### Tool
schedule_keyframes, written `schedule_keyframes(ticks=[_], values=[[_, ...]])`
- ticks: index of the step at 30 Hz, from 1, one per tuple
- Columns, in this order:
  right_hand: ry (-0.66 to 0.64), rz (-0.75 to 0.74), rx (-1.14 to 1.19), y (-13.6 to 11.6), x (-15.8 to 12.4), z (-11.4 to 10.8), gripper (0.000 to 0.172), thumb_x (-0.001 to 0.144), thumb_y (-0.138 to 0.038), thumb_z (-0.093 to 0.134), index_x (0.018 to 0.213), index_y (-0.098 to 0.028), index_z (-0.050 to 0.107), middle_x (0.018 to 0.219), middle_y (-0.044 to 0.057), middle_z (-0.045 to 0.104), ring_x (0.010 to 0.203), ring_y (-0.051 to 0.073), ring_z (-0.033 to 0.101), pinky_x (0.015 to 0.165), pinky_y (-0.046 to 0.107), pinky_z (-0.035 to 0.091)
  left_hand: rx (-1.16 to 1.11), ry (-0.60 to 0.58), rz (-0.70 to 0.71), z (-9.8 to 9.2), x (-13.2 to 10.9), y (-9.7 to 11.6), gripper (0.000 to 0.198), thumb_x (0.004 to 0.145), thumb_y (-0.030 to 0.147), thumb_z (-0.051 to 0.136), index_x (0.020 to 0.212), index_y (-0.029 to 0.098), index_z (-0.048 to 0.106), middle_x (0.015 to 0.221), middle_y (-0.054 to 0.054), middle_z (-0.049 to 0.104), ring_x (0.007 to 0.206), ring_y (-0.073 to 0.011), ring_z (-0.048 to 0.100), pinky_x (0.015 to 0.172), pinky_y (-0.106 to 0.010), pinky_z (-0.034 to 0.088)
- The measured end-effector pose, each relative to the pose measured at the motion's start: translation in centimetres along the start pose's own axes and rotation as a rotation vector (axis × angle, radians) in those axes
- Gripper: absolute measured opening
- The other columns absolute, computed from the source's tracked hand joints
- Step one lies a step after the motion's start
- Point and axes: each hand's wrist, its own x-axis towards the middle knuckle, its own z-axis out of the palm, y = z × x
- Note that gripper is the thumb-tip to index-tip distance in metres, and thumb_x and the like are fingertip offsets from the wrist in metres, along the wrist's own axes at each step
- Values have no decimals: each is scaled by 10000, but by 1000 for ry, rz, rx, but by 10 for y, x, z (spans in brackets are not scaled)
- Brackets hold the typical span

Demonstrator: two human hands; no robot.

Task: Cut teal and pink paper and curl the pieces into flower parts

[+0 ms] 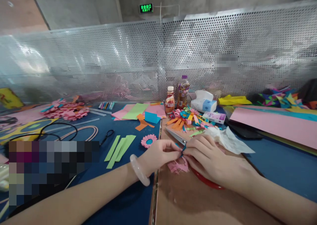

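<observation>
My left hand and my right hand meet above the brown board, and together they pinch a small blue paper piece. A pale bangle sits on my left wrist. Scissors lie just behind my fingers, their blades pointing left and away, and a red handle loop shows under my right hand. Pink paper scraps lie below the fingers. A pink paper flower with a blue centre rests on the blue mat to the left.
Green paper strips lie left of my left hand. Behind are a pile of colourful cut paper, two bottles, a tissue pack, crumpled white tissue and large pink sheets. A perforated metal screen closes the back.
</observation>
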Motion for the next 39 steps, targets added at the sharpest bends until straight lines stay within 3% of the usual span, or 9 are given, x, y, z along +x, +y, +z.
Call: schedule_keyframes(ticks=[4, 8, 16, 23, 26, 31, 39], values=[[84, 162, 155, 0, -2, 8, 164, 842, -200, 492, 976, -172, 582, 994, 86, 590, 936, 220, 491, 774, 368, 413, 37, 4, 30, 0, 1, -3, 163, 672, 245, 650, 757, 129, 572, 703, -26, 635, 631, -118, 569, 618, -246, 423], [55, 255, 365, 3, -1, 16, 163, 839, -194, 499, 979, -194, 583, 1032, 82, 571, 997, 209, 482, 860, 400, 413, 111, 29, 52, 1, -1, -2, 120, 686, 210, 620, 752, 123, 570, 702, -26, 614, 664, -123, 564, 631, -240, 414], [74, 367, 531, 5, -2, 18, 151, 820, -196, 534, 964, -225, 572, 1045, 62, 552, 1017, 192, 484, 899, 391, 410, 175, 60, 82, 0, -1, 0, 103, 682, 188, 605, 751, 117, 577, 717, -20, 588, 670, -114, 537, 627, -232, 394], [36, 385, 573, 7, -3, 20, 226, 823, -171, 520, 1025, -268, 540, 1090, 40, 508, 1061, 179, 453, 922, 377, 399, 97, 19, 92, 0, 0, -1, 85, 658, 150, 610, 725, 134, 559, 642, -6, 604, 610, -108, 543, 607, -235, 399], [85, 360, 489, 6, -4, 20, 206, 817, -175, 534, 1005, -258, 555, 1108, 60, 478, 1070, 192, 444, 908, 386, 404, 57, 18, 68, 0, 0, 1, 88, 653, 143, 610, 727, 133, 563, 647, -11, 620, 620, -114, 560, 621, -241, 409], [199, 254, 265, 2, -5, 17, 71, 819, -184, 531, 804, -185, 601, 1078, 102, 485, 998, 226, 472, 833, 407, 431, -2, 19, 43, 1, -1, 4, 108, 638, 142, 629, 733, 123, 581, 662, -17, 640, 632, -125, 586, 626, -246, 425], [143, -17, -139, -2, -2, -3, 164, 838, -163, 478, 802, -169, 638, 974, 89, 596, 931, 228, 496, 782, 352, 428, -126, -10, -27, 2, -3, 8, 183, 620, 186, 699, 746, 104, 596, 685, -49, 671, 695, -155, 628, 707, -280, 458]])
